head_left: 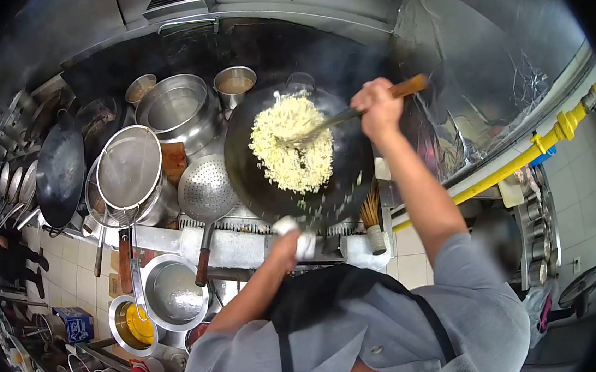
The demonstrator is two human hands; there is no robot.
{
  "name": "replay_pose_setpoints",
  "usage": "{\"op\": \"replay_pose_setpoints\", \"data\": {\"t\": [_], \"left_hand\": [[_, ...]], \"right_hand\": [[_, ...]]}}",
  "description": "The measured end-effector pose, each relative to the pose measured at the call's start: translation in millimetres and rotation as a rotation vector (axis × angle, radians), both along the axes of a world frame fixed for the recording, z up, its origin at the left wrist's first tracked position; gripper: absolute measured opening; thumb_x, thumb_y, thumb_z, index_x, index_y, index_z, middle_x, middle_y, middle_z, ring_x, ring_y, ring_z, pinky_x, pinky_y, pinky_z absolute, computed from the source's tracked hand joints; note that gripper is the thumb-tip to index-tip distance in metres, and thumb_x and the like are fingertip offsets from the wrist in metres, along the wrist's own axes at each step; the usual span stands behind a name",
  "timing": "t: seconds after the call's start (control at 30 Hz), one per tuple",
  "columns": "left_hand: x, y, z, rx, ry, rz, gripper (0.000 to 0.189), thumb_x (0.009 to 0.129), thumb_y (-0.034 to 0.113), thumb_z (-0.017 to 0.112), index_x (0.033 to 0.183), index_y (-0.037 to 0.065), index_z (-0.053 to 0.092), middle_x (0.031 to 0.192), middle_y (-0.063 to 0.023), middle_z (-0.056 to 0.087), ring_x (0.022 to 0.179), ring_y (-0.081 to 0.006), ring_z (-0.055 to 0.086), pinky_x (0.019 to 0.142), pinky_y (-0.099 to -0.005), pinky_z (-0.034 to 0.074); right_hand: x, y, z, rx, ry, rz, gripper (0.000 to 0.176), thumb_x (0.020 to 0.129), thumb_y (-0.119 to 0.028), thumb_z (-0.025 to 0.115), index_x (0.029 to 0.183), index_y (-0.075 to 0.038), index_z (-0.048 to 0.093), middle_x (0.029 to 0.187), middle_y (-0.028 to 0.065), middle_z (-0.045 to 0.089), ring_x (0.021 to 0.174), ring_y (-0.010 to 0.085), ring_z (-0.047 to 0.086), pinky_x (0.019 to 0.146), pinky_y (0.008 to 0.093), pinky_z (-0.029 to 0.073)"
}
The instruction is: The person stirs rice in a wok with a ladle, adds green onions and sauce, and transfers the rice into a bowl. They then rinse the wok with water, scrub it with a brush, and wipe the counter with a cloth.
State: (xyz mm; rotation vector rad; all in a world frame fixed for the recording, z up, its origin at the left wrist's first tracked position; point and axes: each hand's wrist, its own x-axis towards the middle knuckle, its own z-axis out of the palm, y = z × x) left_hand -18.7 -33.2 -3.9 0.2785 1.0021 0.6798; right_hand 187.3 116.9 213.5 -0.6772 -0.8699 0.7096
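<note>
A black wok (248,183) sits in front of me, holding a mound of pale yellow fried rice (285,166) with bits of green. My right hand (378,107) is closed around the shaft of a long metal wok spatula (340,118), just below its wooden end. The spatula's head is sunk in the rice, so its shape is partly hidden. At the wok's near rim, my left hand (287,251) is closed on a folded white cloth (295,231) and seems to grip the edge through it. Loose grains and green pieces lie on the wok's near wall.
Left of the wok are a perforated skimmer (206,187), a mesh strainer (128,167) and a steel pot (174,108). A bamboo brush (371,215) stands at the stove's front edge. A yellow pipe (508,162) runs along the right. Another person (6,247) stands far left.
</note>
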Motion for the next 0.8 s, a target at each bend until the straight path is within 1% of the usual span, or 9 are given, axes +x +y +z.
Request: {"op": "replay_pose_setpoints", "data": {"t": [0.07, 0.13, 0.27, 0.4, 0.47, 0.5, 0.6, 0.73, 0.8], "left_hand": [[-18.2, -20.2, 39.1, 0.182, -0.165, 0.022, 0.019, 0.093, 0.012, 0.045, 0.108, 0.005, 0.054, 0.094, -0.0125, 0.063, 0.078, -0.0228, 0.065, 0.065, -0.0397, 0.056], [-11.4, 11.2, 28.2, -0.021, -0.149, -0.106, 0.015, 0.093, 0.014, 0.046, 0.100, 0.008, 0.057, 0.088, -0.0086, 0.064, 0.073, -0.0193, 0.065, 0.061, -0.0375, 0.055], [20.1, 57.0, -11.6, 0.039, -0.083, -0.049, 0.017, 0.092, 0.019, 0.046, 0.099, 0.007, 0.057, 0.085, -0.0076, 0.065, 0.072, -0.0197, 0.065, 0.060, -0.0378, 0.055], [-14.3, -16.2, 15.8, 0.156, -0.047, 0.104, 0.018, 0.090, 0.015, 0.050, 0.098, 0.001, 0.057, 0.087, -0.0105, 0.066, 0.072, -0.0239, 0.065, 0.064, -0.0383, 0.055], [-6.2, 3.6, 18.6, 0.027, -0.089, 0.034, 0.017, 0.090, 0.014, 0.050, 0.098, 0.001, 0.058, 0.088, -0.0108, 0.066, 0.072, -0.0239, 0.065, 0.064, -0.0381, 0.055], [2.2, 18.2, 20.6, -0.099, -0.136, -0.027, 0.016, 0.090, 0.013, 0.050, 0.098, 0.001, 0.058, 0.088, -0.0111, 0.066, 0.073, -0.0239, 0.066, 0.064, -0.0379, 0.055], [26.4, 78.6, -17.8, 0.105, -0.086, -0.053, 0.021, 0.093, 0.021, 0.046, 0.094, 0.004, 0.057, 0.086, -0.0098, 0.065, 0.075, -0.0225, 0.066, 0.064, -0.0365, 0.056], [6.5, 8.0, -10.2, 0.024, 0.073, -0.002, 0.030, 0.088, 0.018, 0.053, 0.114, 0.002, 0.053, 0.101, -0.0114, 0.064, 0.080, -0.0214, 0.065, 0.066, -0.0370, 0.054], [8.5, -0.2, 10.3, 0.240, -0.083, 0.130, 0.030, 0.089, 0.019, 0.052, 0.114, 0.002, 0.054, 0.100, -0.0109, 0.065, 0.079, -0.0209, 0.066, 0.066, -0.0369, 0.054]], "right_hand": [[12.1, -20.8, 34.5, -0.016, 0.029, 0.164, 0.023, 0.078, 0.000, 0.049, 0.061, -0.011, 0.038, 0.048, -0.0001, 0.033, 0.038, 0.0119, 0.032, 0.041, 0.0297, 0.030], [3.8, -38.0, 20.6, 0.025, 0.035, 0.211, 0.022, 0.077, 0.000, 0.048, 0.061, -0.010, 0.038, 0.049, 0.0009, 0.034, 0.038, 0.0122, 0.033, 0.041, 0.0299, 0.031], [-12.8, -3.4, -51.0, -0.073, 0.107, 0.035, 0.015, 0.076, 0.004, 0.045, 0.065, -0.005, 0.040, 0.051, 0.0031, 0.038, 0.040, 0.0146, 0.038, 0.045, 0.0301, 0.038], [17.7, -9.8, 11.8, -0.040, 0.105, 0.224, 0.020, 0.078, 0.001, 0.048, 0.063, -0.008, 0.039, 0.050, 0.0022, 0.036, 0.039, 0.0137, 0.036, 0.043, 0.0294, 0.036], [11.0, -30.7, 22.6, -0.054, 0.049, 0.159, 0.022, 0.078, 0.004, 0.048, 0.063, -0.009, 0.038, 0.049, 0.0007, 0.034, 0.037, 0.0126, 0.034, 0.040, 0.0296, 0.033], [2.3, -32.9, 5.8, -0.099, 0.076, 0.119, 0.023, 0.078, 0.004, 0.049, 0.063, -0.010, 0.038, 0.049, 0.0001, 0.033, 0.037, 0.0124, 0.033, 0.040, 0.0296, 0.032], [-9.2, 2.9, -53.9, -0.079, 0.023, 0.013, 0.021, 0.079, 0.002, 0.049, 0.064, -0.009, 0.038, 0.050, 0.0007, 0.035, 0.037, 0.0125, 0.033, 0.039, 0.0296, 0.033], [-0.9, 27.4, 24.8, -0.035, -0.014, -0.036, 0.019, 0.079, -0.001, 0.048, 0.064, -0.009, 0.038, 0.049, 0.0013, 0.033, 0.038, 0.0133, 0.034, 0.041, 0.0307, 0.035], [12.3, 19.7, 76.5, 0.058, -0.130, -0.001, 0.022, 0.079, -0.009, 0.049, 0.060, -0.011, 0.038, 0.049, 0.0010, 0.033, 0.038, 0.0151, 0.034, 0.042, 0.0330, 0.036]]}}
